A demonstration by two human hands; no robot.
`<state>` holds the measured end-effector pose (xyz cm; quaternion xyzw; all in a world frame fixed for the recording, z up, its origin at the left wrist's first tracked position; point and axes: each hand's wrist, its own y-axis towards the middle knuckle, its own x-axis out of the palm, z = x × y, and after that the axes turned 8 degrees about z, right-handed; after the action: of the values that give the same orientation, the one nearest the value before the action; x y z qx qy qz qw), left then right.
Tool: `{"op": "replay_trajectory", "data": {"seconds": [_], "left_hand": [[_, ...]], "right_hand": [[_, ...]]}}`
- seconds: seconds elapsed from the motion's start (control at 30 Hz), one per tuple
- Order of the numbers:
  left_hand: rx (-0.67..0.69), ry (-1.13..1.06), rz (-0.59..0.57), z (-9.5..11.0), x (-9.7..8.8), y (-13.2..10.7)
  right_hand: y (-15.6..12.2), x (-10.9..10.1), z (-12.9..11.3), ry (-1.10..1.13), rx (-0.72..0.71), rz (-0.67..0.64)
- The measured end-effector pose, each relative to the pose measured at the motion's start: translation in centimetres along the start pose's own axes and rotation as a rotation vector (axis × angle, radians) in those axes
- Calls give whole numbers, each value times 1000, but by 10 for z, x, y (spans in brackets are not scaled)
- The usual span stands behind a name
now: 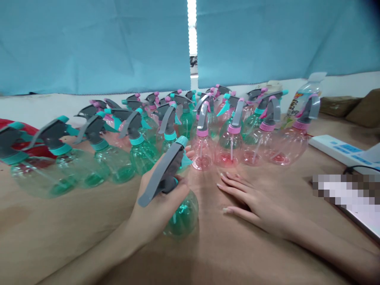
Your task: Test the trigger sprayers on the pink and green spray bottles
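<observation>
My left hand (162, 206) is wrapped round the neck of a green spray bottle (185, 215) with a grey and teal trigger head. That bottle stands at the near middle of the brown table, its lower body showing below my fingers. To its right, my right hand (249, 198) lies flat on the tabletop with fingers spread and nothing in it. Just beyond my hands stand pink spray bottles (202, 152) on the right and green spray bottles (144, 152) on the left, several of each, with more crowded behind them.
A power strip (341, 148) lies at the right, with a partly pixelated flat object (356, 209) nearer me. A clear drink bottle (303, 97) stands at the back right, by brown boxes (365, 109). Something red (32, 138) lies behind the left bottles. Blue cloth (95, 47) hangs beyond the table.
</observation>
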<state>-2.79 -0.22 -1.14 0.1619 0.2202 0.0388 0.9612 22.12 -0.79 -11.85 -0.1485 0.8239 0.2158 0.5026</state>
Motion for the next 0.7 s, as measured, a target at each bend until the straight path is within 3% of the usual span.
{"op": "replay_trajectory", "data": {"seconds": [0.7], "left_hand": [[-9,-26,-9,2,2,1]], "right_hand": [[-1,3,2,2,-6,26]]}}
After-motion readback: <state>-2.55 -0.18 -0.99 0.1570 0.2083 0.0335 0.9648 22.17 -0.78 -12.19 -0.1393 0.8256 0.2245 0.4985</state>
